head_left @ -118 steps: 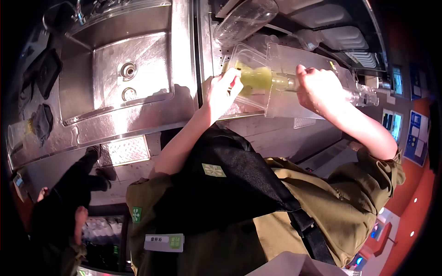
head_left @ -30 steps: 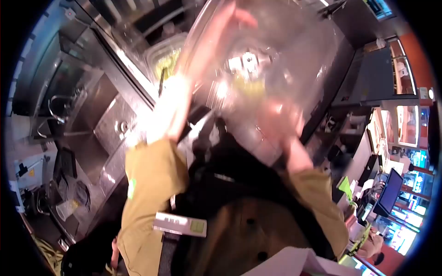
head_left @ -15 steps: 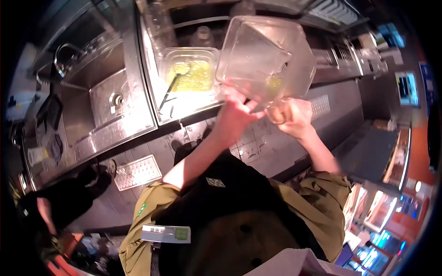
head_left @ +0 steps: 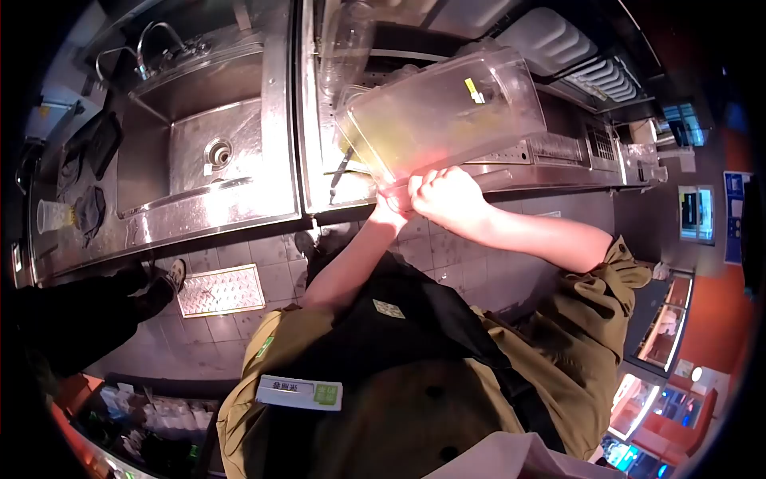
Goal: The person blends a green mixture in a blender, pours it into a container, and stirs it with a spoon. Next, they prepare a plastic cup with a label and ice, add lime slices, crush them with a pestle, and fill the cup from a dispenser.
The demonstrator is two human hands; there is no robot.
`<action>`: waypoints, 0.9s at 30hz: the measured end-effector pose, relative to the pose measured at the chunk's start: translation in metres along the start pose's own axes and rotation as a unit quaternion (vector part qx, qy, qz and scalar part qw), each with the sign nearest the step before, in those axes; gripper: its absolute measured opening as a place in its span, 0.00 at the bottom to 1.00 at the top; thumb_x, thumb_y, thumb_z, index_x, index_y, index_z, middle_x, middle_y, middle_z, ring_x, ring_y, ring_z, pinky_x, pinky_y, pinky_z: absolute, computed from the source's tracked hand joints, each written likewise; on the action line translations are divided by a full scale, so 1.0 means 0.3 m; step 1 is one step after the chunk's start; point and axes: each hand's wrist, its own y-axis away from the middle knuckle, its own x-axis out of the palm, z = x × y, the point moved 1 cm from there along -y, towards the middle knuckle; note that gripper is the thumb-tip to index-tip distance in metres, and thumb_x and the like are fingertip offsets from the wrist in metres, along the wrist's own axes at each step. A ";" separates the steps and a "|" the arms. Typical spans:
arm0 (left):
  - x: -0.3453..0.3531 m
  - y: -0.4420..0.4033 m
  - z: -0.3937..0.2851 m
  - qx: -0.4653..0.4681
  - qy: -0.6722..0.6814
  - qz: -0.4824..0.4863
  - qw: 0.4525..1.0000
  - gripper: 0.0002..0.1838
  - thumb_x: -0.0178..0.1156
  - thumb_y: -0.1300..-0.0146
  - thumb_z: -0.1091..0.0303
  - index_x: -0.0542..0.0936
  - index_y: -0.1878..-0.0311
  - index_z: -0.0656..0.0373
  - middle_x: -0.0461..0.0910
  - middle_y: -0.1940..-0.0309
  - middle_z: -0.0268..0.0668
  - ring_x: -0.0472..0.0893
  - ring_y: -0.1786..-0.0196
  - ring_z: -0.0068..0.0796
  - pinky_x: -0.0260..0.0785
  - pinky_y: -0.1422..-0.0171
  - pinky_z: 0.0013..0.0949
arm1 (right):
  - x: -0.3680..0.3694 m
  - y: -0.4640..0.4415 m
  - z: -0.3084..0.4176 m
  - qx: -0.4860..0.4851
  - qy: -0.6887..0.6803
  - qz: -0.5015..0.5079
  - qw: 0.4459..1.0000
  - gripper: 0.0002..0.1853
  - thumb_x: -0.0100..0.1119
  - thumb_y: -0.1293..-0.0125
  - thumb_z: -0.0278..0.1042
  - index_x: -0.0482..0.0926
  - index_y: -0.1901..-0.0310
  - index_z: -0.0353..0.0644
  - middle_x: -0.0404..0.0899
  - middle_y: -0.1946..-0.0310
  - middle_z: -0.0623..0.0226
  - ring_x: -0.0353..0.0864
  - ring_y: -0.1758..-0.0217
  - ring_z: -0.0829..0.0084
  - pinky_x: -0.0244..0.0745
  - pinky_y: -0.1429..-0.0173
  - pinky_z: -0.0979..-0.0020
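Note:
A large clear container (head_left: 447, 112) with a yellow-green label is tilted above the steel counter. My right hand (head_left: 449, 198) is closed around its near edge. Beside it, my left hand (head_left: 392, 209) is at the container's lower corner, its fingers mostly hidden behind the clear wall and my right hand. Yellow-green contents show blurred through the plastic, from a smaller tub (head_left: 349, 100) largely covered by the container. A dark long handle (head_left: 341, 174) sticks out toward the counter's front edge.
A steel sink (head_left: 215, 152) with a faucet (head_left: 152, 48) lies to the left. At the far left are a clear cup (head_left: 54, 215) and dark cloths. A tall clear vessel (head_left: 347, 48) stands behind the tub. Another person's legs (head_left: 96, 311) are at lower left.
The clear container has turned and moved over the tub of yellow-green contents, covering most of it. Both hands have come together at its near edge.

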 end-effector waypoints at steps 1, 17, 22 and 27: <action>-0.004 0.007 -0.005 -0.002 0.008 -0.008 1.000 0.24 0.46 0.44 0.63 0.63 0.46 0.70 0.66 0.48 0.51 0.69 0.45 0.43 0.64 0.43 0.44 | -0.007 -0.014 0.014 -0.005 0.003 0.005 1.000 0.05 0.52 0.57 0.30 0.68 0.80 0.39 0.70 0.88 0.66 0.73 0.84 0.73 0.65 0.82 0.74; 0.027 -0.030 -0.053 -0.019 0.083 0.007 0.996 0.24 0.43 0.43 0.59 0.66 0.50 0.69 0.68 0.50 0.52 0.69 0.47 0.46 0.61 0.40 0.44 | -0.138 -0.064 0.004 -0.003 0.051 -0.029 0.998 0.05 0.52 0.58 0.31 0.68 0.80 0.41 0.70 0.88 0.67 0.73 0.84 0.72 0.65 0.82 0.73; -0.034 -0.062 -0.042 -0.002 -0.232 0.021 0.973 0.24 0.41 0.42 0.58 0.67 0.50 0.68 0.69 0.51 0.53 0.70 0.48 0.46 0.61 0.41 0.44 | -0.087 -0.073 -0.050 -0.032 0.048 -0.033 0.998 0.05 0.52 0.56 0.31 0.68 0.79 0.41 0.71 0.87 0.67 0.74 0.85 0.73 0.66 0.83 0.73; 0.013 -0.073 -0.055 -0.074 0.341 0.125 0.929 0.26 0.39 0.40 0.58 0.63 0.43 0.66 0.68 0.49 0.52 0.70 0.47 0.44 0.63 0.42 0.44 | -0.051 -0.087 -0.058 -0.017 0.100 -0.028 0.994 0.04 0.52 0.57 0.30 0.68 0.80 0.42 0.71 0.88 0.68 0.75 0.84 0.75 0.66 0.81 0.73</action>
